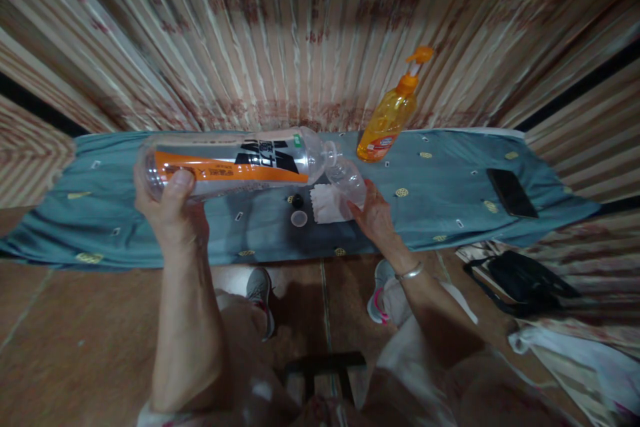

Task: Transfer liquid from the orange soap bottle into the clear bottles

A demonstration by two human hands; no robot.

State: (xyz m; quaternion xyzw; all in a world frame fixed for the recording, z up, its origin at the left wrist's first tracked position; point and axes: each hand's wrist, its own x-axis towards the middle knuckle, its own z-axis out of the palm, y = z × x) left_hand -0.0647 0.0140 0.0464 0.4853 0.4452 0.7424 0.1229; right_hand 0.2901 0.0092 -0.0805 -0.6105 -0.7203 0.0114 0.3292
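My left hand (173, 203) is closed around the base end of a large clear plastic bottle (235, 163) with an orange and black label. The bottle lies sideways in the air, its neck pointing right. In my right hand (373, 213) is a small clear plastic cup (349, 181), tilted, its mouth at the bottle's neck. Whether the two touch, or any liquid runs between them, I cannot tell. Below them on the cloth lie a white folded cloth or tissue (327, 205), a small black cap (297, 201) and a round clear lid (299, 218).
A pump bottle of yellow-orange liquid (387, 123) stands at the back of the table, covered by a blue-green cloth (440, 190). A black phone (513, 193) lies at the right. Pleated curtains (320, 33) hang behind. A black bag (525, 280) is at lower right.
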